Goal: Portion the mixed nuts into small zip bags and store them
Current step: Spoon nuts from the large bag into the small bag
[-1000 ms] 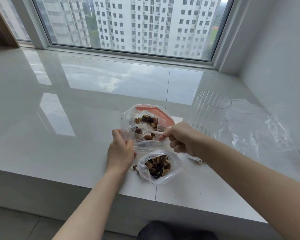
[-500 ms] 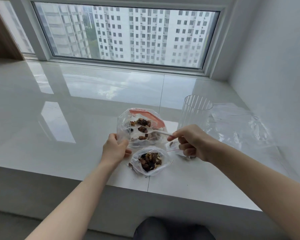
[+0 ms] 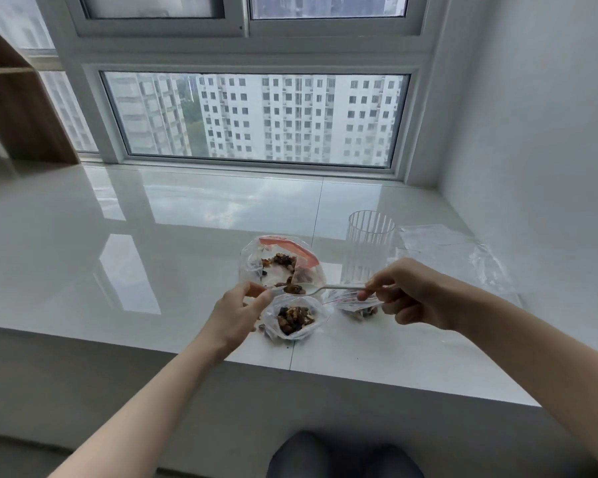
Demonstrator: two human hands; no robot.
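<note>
A large clear bag of mixed nuts (image 3: pixel 281 260) with a red strip lies open on the white sill. In front of it sits a small zip bag (image 3: pixel 295 318) holding nuts, its mouth open. My left hand (image 3: pixel 237 313) pinches the left edge of that small bag. My right hand (image 3: pixel 409 294) grips the handle of a white plastic spoon (image 3: pixel 320 288), whose bowl carries a few nuts just above the small bag. Another small zip bag (image 3: pixel 356 305) with nuts and a red seal line lies partly hidden under my right hand.
A ribbed clear plastic cup (image 3: pixel 368 246) stands right of the large bag. Loose clear plastic bags (image 3: pixel 456 253) lie by the right wall. The sill's front edge (image 3: pixel 359 374) runs just below the bags. A wooden shelf (image 3: pixel 18 108) stands at the far left.
The spoon has come out of the large bag with nuts and now hovers over the small bag. My left hand shifted from the large bag to the small bag's edge. The view tilted up.
</note>
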